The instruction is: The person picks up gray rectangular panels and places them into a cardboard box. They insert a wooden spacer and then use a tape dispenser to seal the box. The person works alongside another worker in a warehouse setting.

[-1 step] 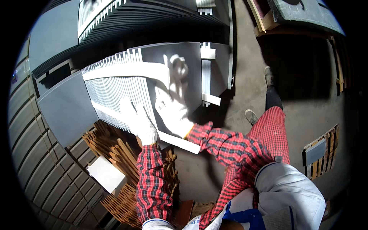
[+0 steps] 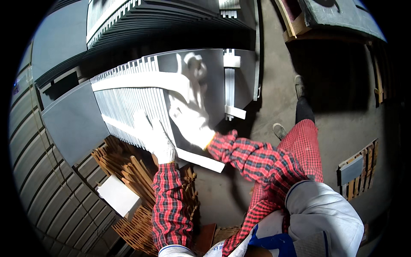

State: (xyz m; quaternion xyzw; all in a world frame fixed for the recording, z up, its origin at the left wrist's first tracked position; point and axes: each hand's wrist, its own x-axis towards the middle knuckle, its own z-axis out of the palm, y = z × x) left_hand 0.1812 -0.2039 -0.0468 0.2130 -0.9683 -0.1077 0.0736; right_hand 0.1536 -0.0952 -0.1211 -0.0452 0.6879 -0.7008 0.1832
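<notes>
Grey flat panels stand on edge in a tight row, their pale edges fanned to the left. A white strip lies across the upper edges and bends onto the front panel. Lower, another white strip sticks out to the right. My left hand, in a white glove, rests on the panel edges with its fingers apart. My right hand, also gloved, is at the front panel just below the upper strip's bent end. Its fingers are smeared by motion and glare. Beyond them is a blurred pale shape I cannot make out.
Another panel stack stands behind. Wooden slats and a white block are at lower left. A pallet lies on the floor at right. A person's leg and shoes show near the middle right.
My right hand has shifted slightly left across the front panel, and the blurred shape beyond it has moved left too. My left hand stays in place.
</notes>
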